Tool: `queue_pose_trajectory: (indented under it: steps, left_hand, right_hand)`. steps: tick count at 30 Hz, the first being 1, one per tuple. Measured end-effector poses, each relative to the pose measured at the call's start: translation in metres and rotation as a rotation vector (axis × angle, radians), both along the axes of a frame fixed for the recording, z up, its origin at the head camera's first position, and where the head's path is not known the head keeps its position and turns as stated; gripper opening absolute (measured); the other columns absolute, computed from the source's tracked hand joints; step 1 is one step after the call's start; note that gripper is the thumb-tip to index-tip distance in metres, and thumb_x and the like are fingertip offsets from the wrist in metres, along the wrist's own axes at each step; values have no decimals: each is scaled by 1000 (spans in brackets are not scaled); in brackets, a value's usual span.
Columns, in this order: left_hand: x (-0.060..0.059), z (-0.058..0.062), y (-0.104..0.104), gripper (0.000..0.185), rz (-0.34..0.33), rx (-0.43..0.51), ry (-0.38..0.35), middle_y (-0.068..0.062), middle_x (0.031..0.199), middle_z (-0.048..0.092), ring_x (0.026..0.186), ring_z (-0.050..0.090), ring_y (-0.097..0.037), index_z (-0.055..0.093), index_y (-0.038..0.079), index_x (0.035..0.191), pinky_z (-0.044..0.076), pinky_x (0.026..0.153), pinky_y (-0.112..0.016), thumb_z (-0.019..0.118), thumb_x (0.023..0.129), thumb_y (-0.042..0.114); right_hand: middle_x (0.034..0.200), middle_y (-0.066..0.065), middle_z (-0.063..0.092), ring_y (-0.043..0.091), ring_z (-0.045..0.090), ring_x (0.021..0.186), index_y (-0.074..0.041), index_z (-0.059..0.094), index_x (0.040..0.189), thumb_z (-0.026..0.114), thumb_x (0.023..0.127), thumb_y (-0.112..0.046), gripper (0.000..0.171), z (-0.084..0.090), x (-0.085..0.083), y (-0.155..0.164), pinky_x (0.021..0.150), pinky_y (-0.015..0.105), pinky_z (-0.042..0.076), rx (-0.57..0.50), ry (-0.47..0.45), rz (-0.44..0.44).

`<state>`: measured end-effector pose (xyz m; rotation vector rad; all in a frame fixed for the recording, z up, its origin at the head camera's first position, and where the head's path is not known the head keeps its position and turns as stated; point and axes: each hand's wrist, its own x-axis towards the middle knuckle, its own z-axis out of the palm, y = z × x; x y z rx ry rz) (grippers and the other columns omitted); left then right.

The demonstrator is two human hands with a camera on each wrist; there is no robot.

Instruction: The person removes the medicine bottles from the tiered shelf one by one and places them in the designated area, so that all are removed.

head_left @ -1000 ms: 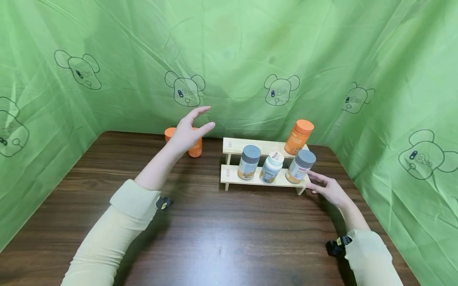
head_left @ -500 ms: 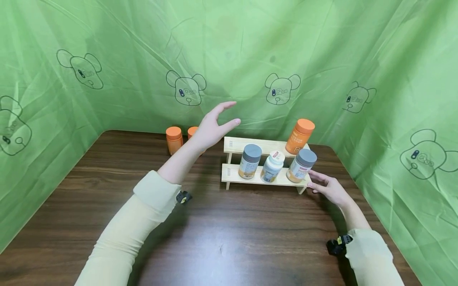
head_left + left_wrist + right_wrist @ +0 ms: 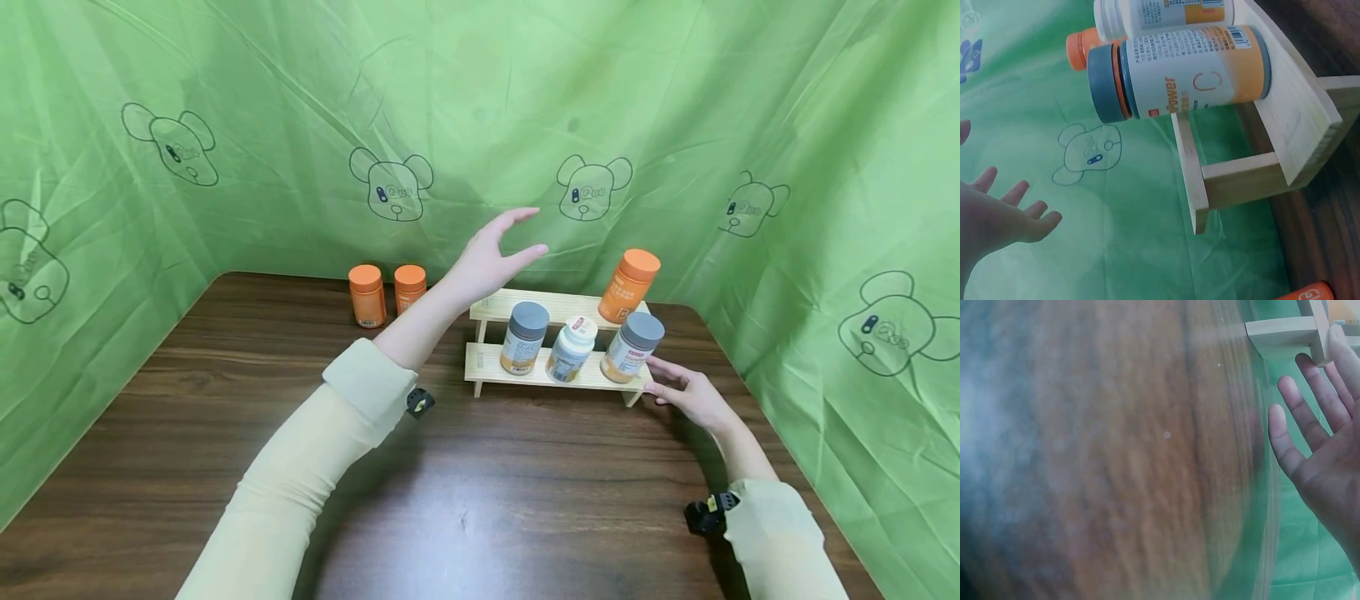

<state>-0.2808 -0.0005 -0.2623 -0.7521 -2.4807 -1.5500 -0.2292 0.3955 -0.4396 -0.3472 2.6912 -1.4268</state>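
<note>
My left hand (image 3: 486,262) is in the air over the left end of a two-tier wooden display rack (image 3: 491,364), thumb and fingers spread, holding nothing. In the left wrist view its loose fingers (image 3: 1013,215) are apart from the rack. At the rack's right end, my right hand (image 3: 693,398) pinches the lower board's end between thumb and fingers. On that lower tier stand a grey-lidded bottle (image 3: 523,340), a white-capped bottle (image 3: 572,352) and another grey-lidded bottle (image 3: 632,350). An orange bottle (image 3: 627,287) stands at the upper tier's right end.
Two more orange bottles, one at left (image 3: 367,297) and one partly behind my left forearm (image 3: 409,286), stand at the back of the dark wooden table (image 3: 465,500). A green curtain (image 3: 480,100) with bear drawings hangs around the table's back and sides.
My left hand has moved right, from in front of the two orange bottles to over the rack's left end, uncovering them. The right hand stays at the rack's right end.
</note>
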Motion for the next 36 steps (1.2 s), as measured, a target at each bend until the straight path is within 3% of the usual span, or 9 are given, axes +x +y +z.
queue_pose_trajectory:
  steps: [18,36]
  left_hand:
    - [-23,-10,48,61,-68,97,-68,8,144,42,137,32,-13,40,33,141,26,112,-46,65,87,42]
    - [-27,-23,97,62,-156,84,-103,2,147,39,137,33,-14,36,27,144,28,112,-42,63,89,41]
  right_hand:
    - [136,32,43,-7,57,97,4,40,140,61,92,-17,56,-2,2,-1,70,29,56,-29,18,7]
    - [137,26,46,-7,58,93,-2,42,141,64,91,-25,60,-3,-5,-3,72,31,57,22,1,-15]
